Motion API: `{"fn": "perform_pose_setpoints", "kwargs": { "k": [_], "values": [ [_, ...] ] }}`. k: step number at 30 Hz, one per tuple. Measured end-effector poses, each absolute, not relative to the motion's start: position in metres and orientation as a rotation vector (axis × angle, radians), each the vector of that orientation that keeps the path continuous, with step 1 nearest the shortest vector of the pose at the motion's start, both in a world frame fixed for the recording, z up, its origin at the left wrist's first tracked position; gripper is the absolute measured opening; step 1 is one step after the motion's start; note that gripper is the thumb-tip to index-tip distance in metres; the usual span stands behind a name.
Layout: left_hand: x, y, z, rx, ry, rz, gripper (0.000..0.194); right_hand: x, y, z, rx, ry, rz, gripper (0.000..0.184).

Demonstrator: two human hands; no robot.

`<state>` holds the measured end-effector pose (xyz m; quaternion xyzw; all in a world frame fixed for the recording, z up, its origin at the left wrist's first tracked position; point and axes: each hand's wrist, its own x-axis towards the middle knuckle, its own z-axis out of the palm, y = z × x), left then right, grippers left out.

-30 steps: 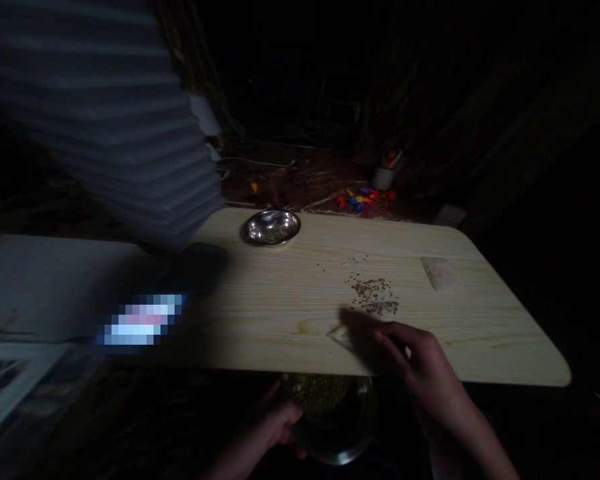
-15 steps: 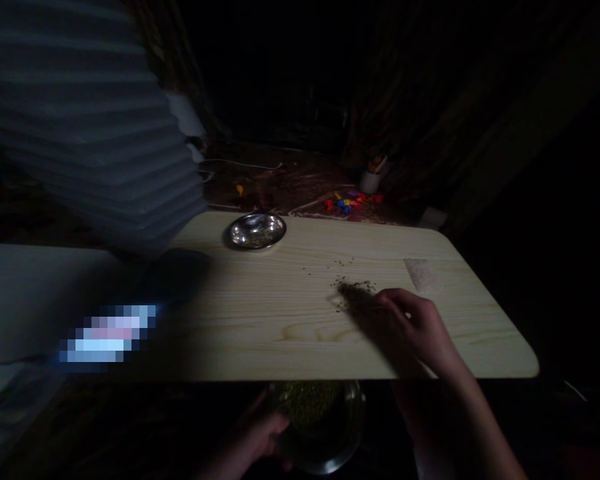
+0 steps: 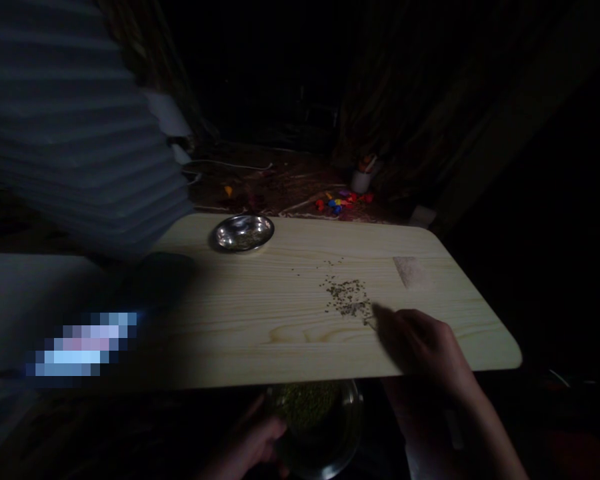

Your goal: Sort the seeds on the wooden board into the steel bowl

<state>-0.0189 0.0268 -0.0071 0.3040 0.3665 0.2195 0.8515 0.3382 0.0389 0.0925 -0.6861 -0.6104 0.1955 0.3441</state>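
My left hand (image 3: 263, 437) is closed on the rim of a round, shiny bowl (image 3: 347, 453) below the table's front edge. Small green beans or seeds (image 3: 307, 403) lie inside that bowl. Over the front right of the table is my right hand (image 3: 430, 340), its fingers bent together; darkness hides whether anything is between them. Just left of its fingertips, small dark seeds (image 3: 347, 297) are scattered on the wood. A shallow metal bowl (image 3: 245, 233) with some seeds in it stands near the table's back edge.
The pale wooden table (image 3: 240, 340) has a light rectangular patch (image 3: 413, 273) at its right. A lit, pixelated screen (image 3: 85, 343) is at the left, below a large pleated shade (image 3: 80, 147). Behind the table are colourful small pieces (image 3: 337, 203) and a cup (image 3: 361, 180).
My right hand has drawn back toward me and slightly right, away from the seeds, which now show more spread out. My left hand still holds the bowl. The view has shifted slightly.
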Motion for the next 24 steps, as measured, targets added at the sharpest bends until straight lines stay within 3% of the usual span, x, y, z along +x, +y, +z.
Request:
{"fn": "perform_pose_setpoints", "kwargs": {
  "k": [10,13,24],
  "values": [
    [-0.006,0.017,-0.021,0.673,0.851,0.494,0.057,0.333,0.022,0.09,-1.778,-1.526,0.545,0.031],
    [0.001,0.015,-0.013,0.698,0.867,0.456,0.053,0.329,0.012,0.089,-1.775,-1.518,0.535,0.03],
    [0.035,0.015,0.027,0.698,0.825,0.309,0.067,0.304,-0.03,0.091,-1.761,-1.448,0.656,0.031]
  ]
}}
